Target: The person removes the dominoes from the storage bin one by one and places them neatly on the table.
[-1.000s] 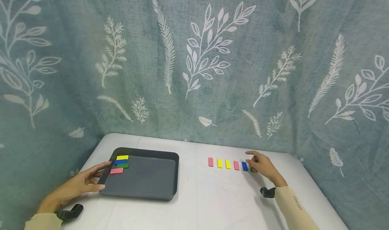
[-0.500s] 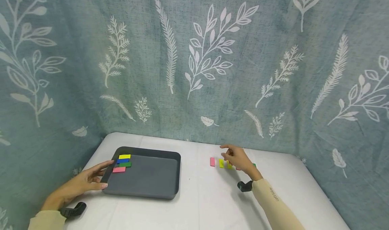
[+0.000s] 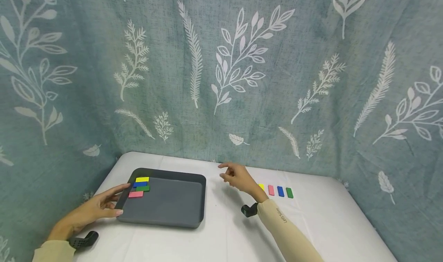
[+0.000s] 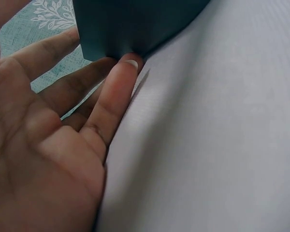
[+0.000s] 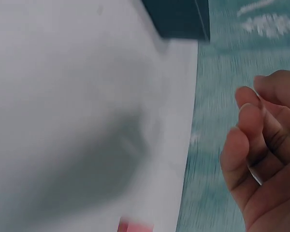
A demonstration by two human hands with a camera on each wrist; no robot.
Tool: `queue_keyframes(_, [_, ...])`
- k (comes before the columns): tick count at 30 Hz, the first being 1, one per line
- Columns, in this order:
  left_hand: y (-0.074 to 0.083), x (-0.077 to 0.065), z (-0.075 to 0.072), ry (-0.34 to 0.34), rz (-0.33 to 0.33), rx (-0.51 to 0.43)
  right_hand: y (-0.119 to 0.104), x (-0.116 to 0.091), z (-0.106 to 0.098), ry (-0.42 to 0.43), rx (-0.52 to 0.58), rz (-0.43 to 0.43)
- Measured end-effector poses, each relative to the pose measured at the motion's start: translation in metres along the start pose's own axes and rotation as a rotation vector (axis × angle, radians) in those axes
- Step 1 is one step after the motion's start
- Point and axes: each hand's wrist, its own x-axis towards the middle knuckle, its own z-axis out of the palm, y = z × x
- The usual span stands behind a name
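A dark grey tray point(image 3: 169, 202) stands on the left side of the table. At its upper left lie flat blocks: yellow point(image 3: 142, 179), blue point(image 3: 140, 184), green point(image 3: 142, 188) and pink point(image 3: 136, 194). My left hand point(image 3: 88, 210) touches the tray's left side with thumb and fingers spread; its fingertips meet the outer wall point(image 4: 135, 26) in the left wrist view. My right hand point(image 3: 239, 178) hovers right of the tray, fingers loosely bent, no object visible in them. Behind it runs a row with yellow point(image 3: 261, 186), pink point(image 3: 271, 190), blue point(image 3: 280, 191) and green point(image 3: 290, 192) blocks.
A white cloth point(image 3: 214, 239) covers the table. Leaf-patterned teal curtains point(image 3: 194, 131) hang close behind it and at both sides. The right hand and forearm hide the left end of the row; a pink block point(image 5: 137, 226) shows at the right wrist view's bottom edge.
My right hand has swept left from the green end of the row, over the other blocks, to near the tray. The left hand stays at the tray's side.
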Motion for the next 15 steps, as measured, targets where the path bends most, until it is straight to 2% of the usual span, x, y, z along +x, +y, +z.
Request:
queue_keyframes(8, [0.000, 0.000, 0.000, 0.036, -0.041, 0.014, -0.035, 0.033, 0.045, -0.067, 0.007, -0.092])
queue_keyframes(15, [0.000, 0.000, 0.001, 0.029, -0.035, 0.014, -0.063, 0.056, 0.081, -0.135, -0.035, -0.138])
